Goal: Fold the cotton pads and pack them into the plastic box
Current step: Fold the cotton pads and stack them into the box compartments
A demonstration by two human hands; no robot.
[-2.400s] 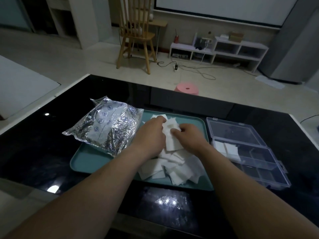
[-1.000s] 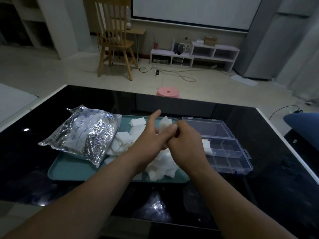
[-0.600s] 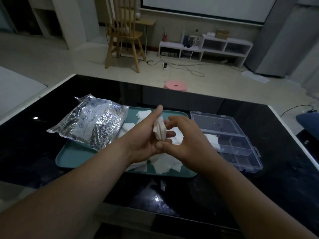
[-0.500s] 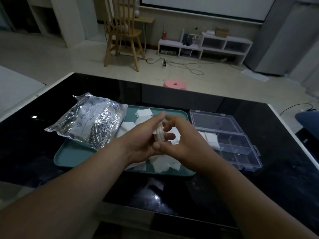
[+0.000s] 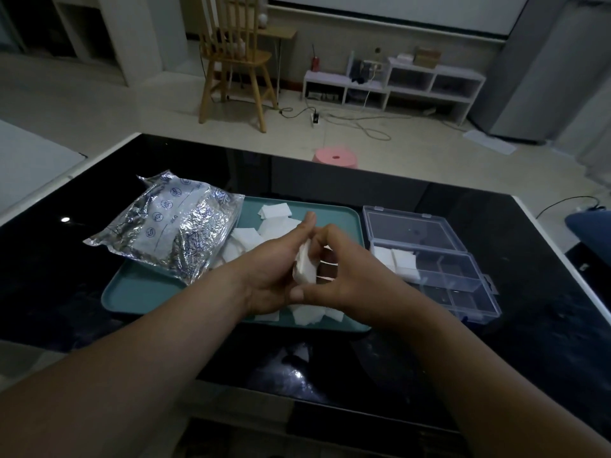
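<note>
The cotton pad (image 5: pixel 305 267), pinched over the teal tray (image 5: pixel 139 295) by the right hand (image 5: pixel 350 279) against the straight, flat fingers of the left hand (image 5: pixel 271 269), should be pressed firmly along its fold and kept closed until laid in the plastic box (image 5: pixel 439 269) at three o'clock.

A: Logged white for cotton pads (image 5: pixel 274 211), teal for tray (image 5: pixel 139 292), black for bench (image 5: pixel 529 342).
B: Confirmed. Silver with blue printed emblems for foil bag (image 5: pixel 172 233), clear for plastic box (image 5: pixel 463 292), pink for stool (image 5: pixel 335 157).
</note>
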